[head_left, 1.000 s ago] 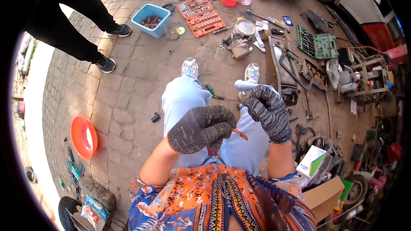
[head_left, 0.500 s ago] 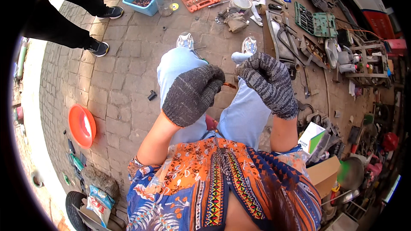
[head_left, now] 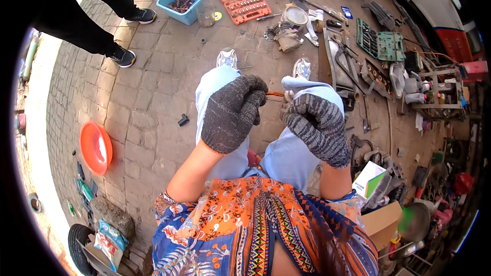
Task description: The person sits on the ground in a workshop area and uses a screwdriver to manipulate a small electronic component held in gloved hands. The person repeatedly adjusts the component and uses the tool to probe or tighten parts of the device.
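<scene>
A short reddish-brown strand (head_left: 275, 93), resembling copper wire, stretches across the gap between my hands above my knees. My left hand (head_left: 234, 115), in a dark grey knitted glove, is closed with its thumb and fingers pinching the strand's left end. My right hand (head_left: 317, 125), in a mottled grey glove, is also closed, and the strand's other end reaches its fingertips. The gloved fingers hide both ends.
A blue basin (head_left: 190, 16) of reddish-brown scraps stands ahead, beside an orange socket set (head_left: 245, 1). An orange basin (head_left: 96, 148) lies left. Metal parts (head_left: 290, 38) and a green tool case (head_left: 389, 46) are right. Another person's legs (head_left: 94, 25) stand far left.
My right hand has come down and slightly left, its fingers now at the strand's end. The strand has gone from slanting to nearly level. The view has shifted slightly.
</scene>
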The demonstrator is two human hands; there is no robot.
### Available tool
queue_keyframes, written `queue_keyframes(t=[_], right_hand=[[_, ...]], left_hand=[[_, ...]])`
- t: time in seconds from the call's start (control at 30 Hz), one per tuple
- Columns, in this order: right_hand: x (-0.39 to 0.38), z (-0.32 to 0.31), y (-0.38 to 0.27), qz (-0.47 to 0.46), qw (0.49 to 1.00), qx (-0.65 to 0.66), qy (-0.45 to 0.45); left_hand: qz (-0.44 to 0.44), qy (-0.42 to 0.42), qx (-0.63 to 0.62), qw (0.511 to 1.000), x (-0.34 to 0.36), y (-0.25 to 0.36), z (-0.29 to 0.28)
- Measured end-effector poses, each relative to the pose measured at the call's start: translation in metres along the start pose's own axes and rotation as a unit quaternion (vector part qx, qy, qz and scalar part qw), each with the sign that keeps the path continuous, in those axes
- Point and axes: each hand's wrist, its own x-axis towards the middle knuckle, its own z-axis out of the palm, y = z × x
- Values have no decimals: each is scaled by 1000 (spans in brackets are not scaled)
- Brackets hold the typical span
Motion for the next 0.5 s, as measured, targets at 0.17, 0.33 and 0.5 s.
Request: queue_keyframes(t=[0.17, 0.33, 0.5], right_hand=[[-2, 7, 11, 84, 996, 1, -26], [13, -7, 8, 77, 991, 101, 44], [0, 11, 12, -62, 995, -60, -53]], left_hand=[[-206, -123, -375, 895, 0, 11, -17], [-79, -169, -73, 980, -6, -2, -12], [-42, 65, -106, 991, 0, 8, -2]])
